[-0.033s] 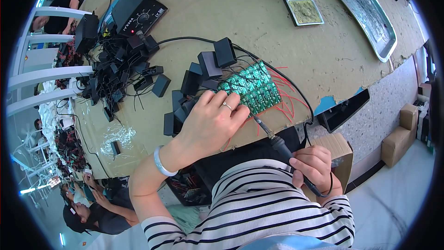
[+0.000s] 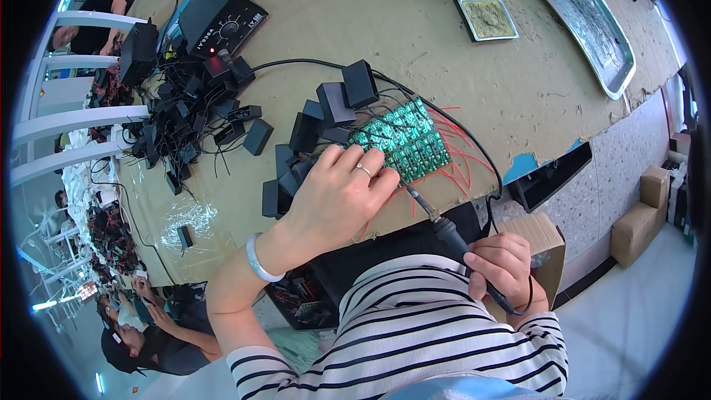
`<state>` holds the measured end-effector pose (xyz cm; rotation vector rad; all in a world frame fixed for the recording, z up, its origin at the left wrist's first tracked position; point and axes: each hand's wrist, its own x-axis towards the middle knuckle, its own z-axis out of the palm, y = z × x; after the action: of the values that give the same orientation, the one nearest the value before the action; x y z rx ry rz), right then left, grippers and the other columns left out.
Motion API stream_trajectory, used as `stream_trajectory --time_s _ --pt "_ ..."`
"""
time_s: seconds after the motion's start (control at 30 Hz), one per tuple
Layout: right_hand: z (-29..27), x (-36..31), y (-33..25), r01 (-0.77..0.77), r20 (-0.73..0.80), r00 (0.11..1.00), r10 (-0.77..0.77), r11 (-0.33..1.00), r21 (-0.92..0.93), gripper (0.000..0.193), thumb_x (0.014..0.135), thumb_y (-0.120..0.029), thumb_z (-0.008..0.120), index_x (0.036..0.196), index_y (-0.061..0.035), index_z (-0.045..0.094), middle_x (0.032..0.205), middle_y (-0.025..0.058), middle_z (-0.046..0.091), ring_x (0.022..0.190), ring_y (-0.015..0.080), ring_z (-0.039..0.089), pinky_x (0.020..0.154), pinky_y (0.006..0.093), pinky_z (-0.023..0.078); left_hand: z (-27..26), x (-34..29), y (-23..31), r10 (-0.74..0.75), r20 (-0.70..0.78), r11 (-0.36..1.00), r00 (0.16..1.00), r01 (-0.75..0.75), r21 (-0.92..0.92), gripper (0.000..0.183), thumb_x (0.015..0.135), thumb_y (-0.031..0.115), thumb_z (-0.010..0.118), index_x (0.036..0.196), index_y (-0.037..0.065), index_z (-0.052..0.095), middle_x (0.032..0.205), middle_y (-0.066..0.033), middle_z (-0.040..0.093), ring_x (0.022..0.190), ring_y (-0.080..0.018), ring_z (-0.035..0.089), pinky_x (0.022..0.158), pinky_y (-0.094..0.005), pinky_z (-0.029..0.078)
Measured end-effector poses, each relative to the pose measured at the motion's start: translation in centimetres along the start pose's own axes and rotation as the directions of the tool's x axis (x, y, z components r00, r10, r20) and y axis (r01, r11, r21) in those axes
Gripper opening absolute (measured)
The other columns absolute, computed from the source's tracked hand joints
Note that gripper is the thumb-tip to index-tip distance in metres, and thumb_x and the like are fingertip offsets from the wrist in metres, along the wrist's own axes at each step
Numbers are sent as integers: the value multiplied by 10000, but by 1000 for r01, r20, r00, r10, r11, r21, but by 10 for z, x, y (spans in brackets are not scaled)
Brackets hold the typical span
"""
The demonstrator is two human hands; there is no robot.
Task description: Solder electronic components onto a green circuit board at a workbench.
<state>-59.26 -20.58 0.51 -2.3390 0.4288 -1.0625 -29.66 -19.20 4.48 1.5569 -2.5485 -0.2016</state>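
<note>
My right hand (image 2: pixel 503 267) grips a soldering iron (image 2: pixel 452 235) by its dark handle. The iron slants up and left, its tip at the near edge of a green circuit board panel (image 2: pixel 415 141), close to my left fingertips. My left hand (image 2: pixel 344 189) rests over the panel's near left corner with its fingers curled together; whatever they pinch is hidden beneath them. Red wires (image 2: pixel 465 159) stick out along the panel's right and near sides. Thin black wires cross its top from several small black boxes (image 2: pixel 337 104) gathered left of and behind it.
A large heap of black boxes with wires (image 2: pixel 185 115) lies to the left, by a black soldering station (image 2: pixel 222 18) with a lit red light. At the back are an iron stand with a yellowish sponge tray (image 2: pixel 487 18) and a metal tray (image 2: pixel 585 26). A co-worker (image 2: pixel 170 337) sits lower left.
</note>
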Motion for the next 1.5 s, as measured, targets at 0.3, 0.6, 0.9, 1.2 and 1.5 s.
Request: stream_trajectory --time_s 0.3,0.6,0.9,1.2,1.5 --pt "-2 2 2 23 27 999 -24 1000 8 191 821 -81 637 980 12 684 748 49 618 680 210 659 583 293 559 -2 2 1 3 6 1000 1000 -3 -5 167 776 90 645 937 44 645 862 -54 534 803 -220 569 733 -355 428" --pt "-9 -5 -1 -50 -42 998 50 999 -3 182 876 -103 629 1019 1 673 831 74 631 741 227 678 564 312 536 -2 2 2 9 8 1000 1000 -9 21 178 777 99 641 947 45 649 858 -53 529 803 -221 563 739 -356 432" --pt "-9 -6 1 -64 -94 994 62 998 -11 175 881 -107 624 1019 -8 670 816 68 629 725 223 674 549 311 521 -3 1 5 13 11 998 1000 -13 56 176 770 98 638 941 56 651 852 -53 520 812 -224 557 769 -370 447" --pt "-7 -2 -2 -77 -104 992 76 997 2 172 889 -108 631 1023 -8 672 809 66 633 727 225 675 553 318 515 -16 -1 2 -2 -1 997 1000 2 82 241 762 103 667 997 52 694 944 -68 592 889 -259 595 841 -404 483" --pt "-3 -15 -1 -190 -227 960 166 978 -89 136 937 -142 537 954 -29 611 731 114 625 633 282 638 594 396 514 -23 -156 -46 -617 -729 481 297 876 -50 372 997 160 584 1330 -5 561 1227 -222 578 1155 -413 531 992 -485 426"
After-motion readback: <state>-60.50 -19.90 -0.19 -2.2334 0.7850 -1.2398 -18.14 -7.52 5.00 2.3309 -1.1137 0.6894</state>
